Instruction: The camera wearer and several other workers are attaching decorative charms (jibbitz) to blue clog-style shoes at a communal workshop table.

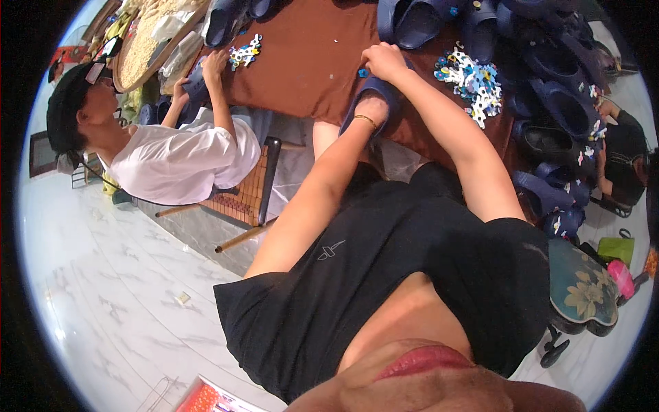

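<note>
My left hand is pushed into the opening of a navy clog, its fingers hidden inside the shoe. Over the clog's toe, my right hand is closed with bent fingers. Right at its fingertips shows a small blue shoe charm. A pile of white, blue and yellow shoe charms lies on the brown cloth to the right of my hands. A smaller heap of charms is farther left.
Navy clogs are heaped along the right side, with more clogs at the far edge. At left, a seated person in white holds a navy clog. Another person sits at right. A stool stands at lower right.
</note>
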A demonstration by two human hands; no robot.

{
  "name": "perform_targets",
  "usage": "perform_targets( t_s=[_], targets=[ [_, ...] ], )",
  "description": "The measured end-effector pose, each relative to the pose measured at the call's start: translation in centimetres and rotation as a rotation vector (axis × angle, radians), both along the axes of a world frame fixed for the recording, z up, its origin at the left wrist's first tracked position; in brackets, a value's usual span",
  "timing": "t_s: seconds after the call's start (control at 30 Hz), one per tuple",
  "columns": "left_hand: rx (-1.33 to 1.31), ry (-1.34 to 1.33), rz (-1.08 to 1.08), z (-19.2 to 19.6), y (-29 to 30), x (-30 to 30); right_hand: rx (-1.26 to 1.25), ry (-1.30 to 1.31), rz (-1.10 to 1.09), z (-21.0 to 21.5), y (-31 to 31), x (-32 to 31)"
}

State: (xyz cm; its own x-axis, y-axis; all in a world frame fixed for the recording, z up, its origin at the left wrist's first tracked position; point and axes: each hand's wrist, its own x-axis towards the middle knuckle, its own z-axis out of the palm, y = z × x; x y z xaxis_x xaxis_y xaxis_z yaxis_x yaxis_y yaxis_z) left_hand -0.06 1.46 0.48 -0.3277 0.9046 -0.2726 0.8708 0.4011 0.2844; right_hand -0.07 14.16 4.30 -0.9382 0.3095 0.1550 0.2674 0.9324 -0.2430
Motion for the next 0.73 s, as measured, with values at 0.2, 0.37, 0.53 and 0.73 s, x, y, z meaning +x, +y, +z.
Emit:
perform_targets(
  t_s=[0.2,0.37,0.53,0.73],
  targets=[
    [0.017,0.019,0.032,-1.6,0.2,-0.3,-0.049,-0.425,-0.061,-1.7,-1.6,-4.0],
    [0.027,-0.023,0.056,-1.7,0.3,-0.2,-0.165,-0.43,0.016,-2.0,-0.5,-4.3],
    [-0.037,-0.049,0.025,-1.0,0.4,-0.3,-0.231,-0.063,0.014,-1.0,4.0,-1.9],
    [0.023,-0.057,0.037,-1.3,0.4,-0.3,-0.211,0.074,0.18,-2.1,4.0,2.2]
  ],
)
